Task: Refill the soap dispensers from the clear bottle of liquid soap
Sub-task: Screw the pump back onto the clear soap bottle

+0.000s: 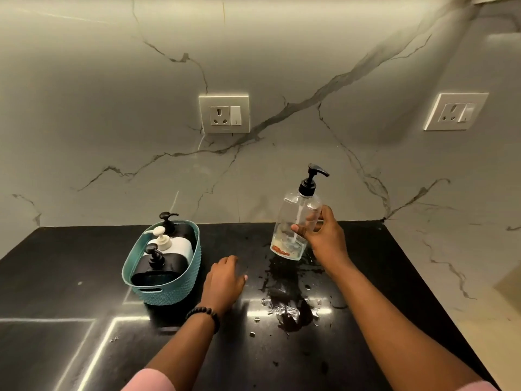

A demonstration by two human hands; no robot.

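Our right hand (324, 235) grips the nearly empty clear bottle (296, 224), tilted above the wet black counter (394, 277); our left hand (224, 280) rests flat and relaxed. To the left, three dispensers (166, 249) wait capped in the teal basket (169, 292), so refilling looks either finished or not begun.

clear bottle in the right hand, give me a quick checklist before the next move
1. Grip: the right hand holds the clear bottle around its middle, lifted and tilted: ok.
2. Pump cap: the black pump is on the bottle, so nothing can pour yet: not ok.
3. Soap supply: only a little liquid shows at the bottle's bottom: not ok.
4. Dispensers: three stand in the teal basket, pumps on: not ok for filling.
5. Left hand: holds nothing, over the counter beside the basket: ok.
6. Counter: wet puddle under the bottle: not ok.
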